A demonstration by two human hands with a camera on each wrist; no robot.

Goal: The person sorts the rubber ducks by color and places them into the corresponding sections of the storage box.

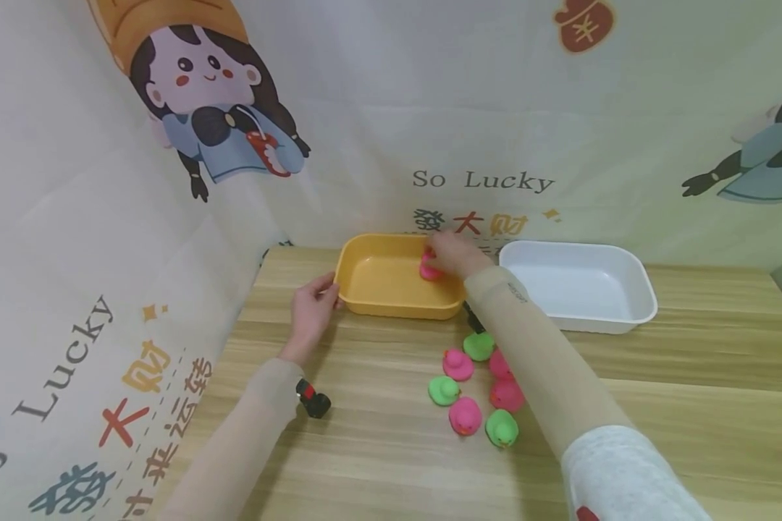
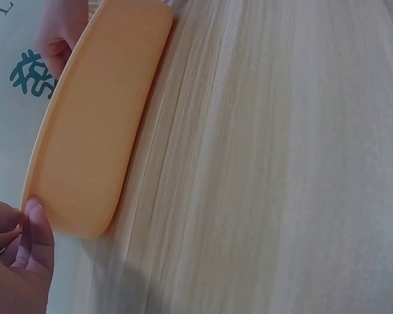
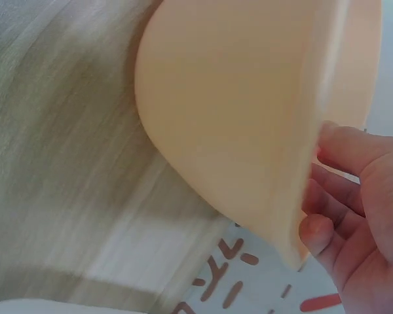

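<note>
The left hand (image 1: pixel 313 307) pinches the left end of the yellow tray (image 1: pixel 400 311) at its rim, thumb opposed to curled fingers with only the wall between; this grip presumably steadies the tray. The right hand (image 1: pixel 456 253), reaching over the opposite end, has its fingers curled around a pink toy duck (image 1: pixel 428 271) inside the tray; whether the duck touches the tray floor cannot be told. Nearer the person than the right hand, other pink ducks (image 1: pixel 465 416) and green ducks (image 1: pixel 444 391) lie loosely grouped on the tabletop (image 1: pixel 691 434), a position probably chosen for easy reach; the right forearm (image 1: pixel 547 354) partly covers some. The white tray (image 1: pixel 576 325) stands to the right hand's right.
</note>
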